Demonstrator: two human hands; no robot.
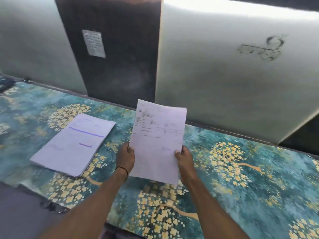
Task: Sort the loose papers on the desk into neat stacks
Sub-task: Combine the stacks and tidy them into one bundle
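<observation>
— Two hands were on the same bundle? Where was it?

— Yes. The left hand (126,158) pinched the lower left edge of the held sheaf (158,140), thumb on the printed face, and the right hand (183,160) pinched the lower right edge the same way. The papers stood nearly upright, lifted clear of the desk cloth (241,187), near the middle of the desk, between its front and back edges.

— Why hold them like that?

— Probably to read the top page and square the edges; staggered corners at the upper right suggested several sheets, not yet flush.

— And the grip against the paper?

— Both pinches sat low, so most of the sheaf rose above the fingers, unsupported and a little bowed.

— Anything sorted?

— A squared stack (74,144) lay flat toward the desk's left side, well apart from both hands. I'd judge the held sheaf was headed there or to a new pile.
</observation>
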